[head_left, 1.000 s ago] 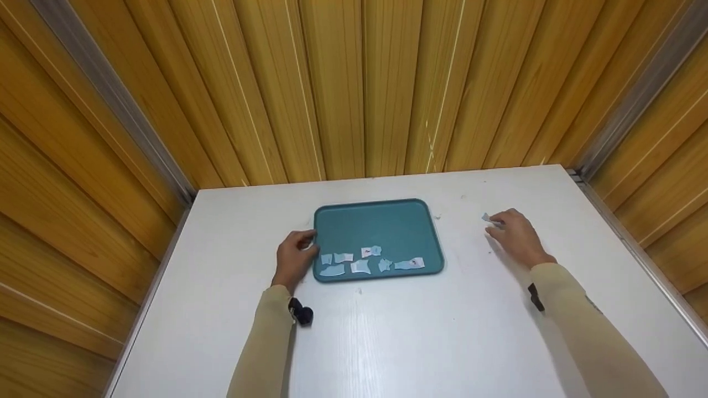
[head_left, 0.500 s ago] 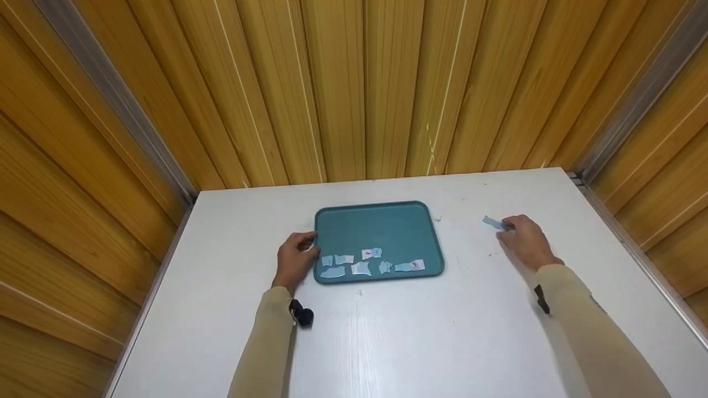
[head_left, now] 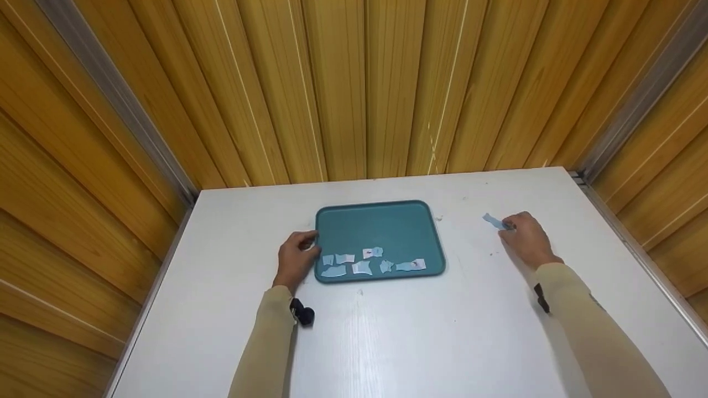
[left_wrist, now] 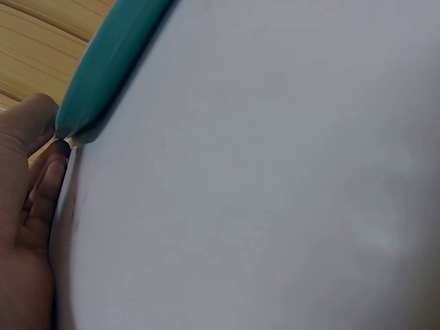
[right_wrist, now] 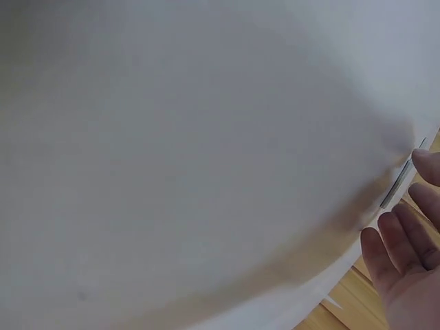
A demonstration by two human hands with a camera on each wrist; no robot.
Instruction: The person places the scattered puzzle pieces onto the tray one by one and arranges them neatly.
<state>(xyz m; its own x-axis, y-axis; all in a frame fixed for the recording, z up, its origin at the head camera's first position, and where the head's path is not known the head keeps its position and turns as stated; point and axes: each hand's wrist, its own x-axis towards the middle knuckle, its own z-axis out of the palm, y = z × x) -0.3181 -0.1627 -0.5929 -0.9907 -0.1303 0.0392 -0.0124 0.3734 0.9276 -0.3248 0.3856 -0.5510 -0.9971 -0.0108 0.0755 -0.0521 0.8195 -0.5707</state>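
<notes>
A teal tray (head_left: pixel 376 226) lies on the white table, with several torn light-blue and white paper pieces (head_left: pixel 362 267) spread along its near side. My left hand (head_left: pixel 295 260) is at the tray's left edge, and in the left wrist view the rim (left_wrist: pixel 103 82) shows between the thumb and fingers. Right of the tray, thumb and forefinger of my right hand (head_left: pixel 525 240) pinch one end of a torn light-blue paper strip (head_left: pixel 492 220). Seen nearly edge-on in the right wrist view, that strip (right_wrist: pixel 396 187) is a thin sliver by the fingertips, the other fingers fairly straight.
The white table (head_left: pixel 398 331) runs back to a wood-look panel wall (head_left: pixel 387 88), with similar panels at both sides. A few tiny scraps (head_left: pixel 439 218) lie near the tray. Both wrists carry dark devices (head_left: pixel 302 313).
My right hand has shifted slightly right and towards me, and more of the pinched paper strip now shows beyond the fingertips. The left hand and tray stay in place.
</notes>
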